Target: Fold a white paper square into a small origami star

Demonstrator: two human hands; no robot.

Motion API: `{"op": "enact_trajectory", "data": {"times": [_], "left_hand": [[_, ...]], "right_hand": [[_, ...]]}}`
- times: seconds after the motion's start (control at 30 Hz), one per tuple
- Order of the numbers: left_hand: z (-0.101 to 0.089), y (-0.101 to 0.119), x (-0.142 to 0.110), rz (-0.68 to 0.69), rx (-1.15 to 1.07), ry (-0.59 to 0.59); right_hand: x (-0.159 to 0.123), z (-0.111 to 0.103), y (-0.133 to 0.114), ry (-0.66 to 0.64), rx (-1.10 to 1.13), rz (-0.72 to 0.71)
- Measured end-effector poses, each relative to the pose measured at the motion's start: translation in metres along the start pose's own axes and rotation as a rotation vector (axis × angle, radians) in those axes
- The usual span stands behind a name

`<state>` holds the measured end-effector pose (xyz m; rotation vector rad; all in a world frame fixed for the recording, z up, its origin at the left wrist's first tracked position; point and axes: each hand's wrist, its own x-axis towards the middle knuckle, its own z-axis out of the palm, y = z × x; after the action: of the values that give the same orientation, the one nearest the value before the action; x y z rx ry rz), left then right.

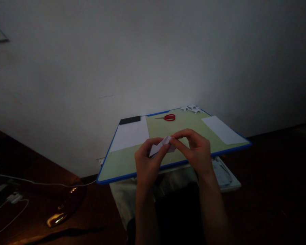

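Between my two hands is a small folded piece of white paper (156,148), raised over the near part of the light green table (124,165). My left hand (148,160) grips its left side with thumb and fingers. At its right end my right hand (195,149) pinches the paper between thumb and forefinger. Some of the folds are hidden behind my fingers. Beyond my hands lie scissors (169,117) with red handles, their blades pointing left.
White paper (130,136) lies at the left under a dark flat object (130,120). A white paper strip (223,129) is on the right. Several folded white paper pieces (192,108) are piled at the back right. A blue rim (117,180) edges the table; a wall stands behind.
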<state>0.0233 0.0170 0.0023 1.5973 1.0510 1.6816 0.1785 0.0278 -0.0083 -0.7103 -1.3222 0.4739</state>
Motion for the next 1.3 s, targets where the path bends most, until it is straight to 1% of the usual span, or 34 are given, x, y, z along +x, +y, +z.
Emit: {"op": "enact_trajectory", "data": {"times": [0.23,0.4,0.5,0.73,0.83,0.97,1.1,1.3], "left_hand": [[0.000,0.002,-0.001,-0.008,-0.027,0.005],[-0.001,0.003,-0.001,0.004,-0.029,0.001],[-0.001,0.002,0.000,0.004,-0.039,0.005],[0.000,0.003,-0.001,0.018,-0.036,0.066],[0.001,0.003,-0.001,0.018,-0.038,0.093],[0.004,0.004,-0.001,0.015,-0.065,0.129],[0.006,0.004,-0.001,-0.002,-0.102,0.100],[0.004,0.002,-0.002,-0.010,-0.089,0.066]], "right_hand": [[0.001,0.001,0.002,0.004,0.095,0.054],[0.001,0.002,-0.001,0.030,0.151,0.106],[0.000,0.003,-0.003,0.023,0.158,0.130],[-0.001,0.007,-0.008,0.015,0.153,0.173],[0.000,0.006,-0.009,-0.044,0.099,0.125],[0.002,0.002,-0.010,-0.130,-0.014,-0.010],[0.003,-0.002,-0.013,-0.134,-0.093,-0.090],[0.002,-0.005,-0.018,-0.118,-0.175,-0.147]]}}
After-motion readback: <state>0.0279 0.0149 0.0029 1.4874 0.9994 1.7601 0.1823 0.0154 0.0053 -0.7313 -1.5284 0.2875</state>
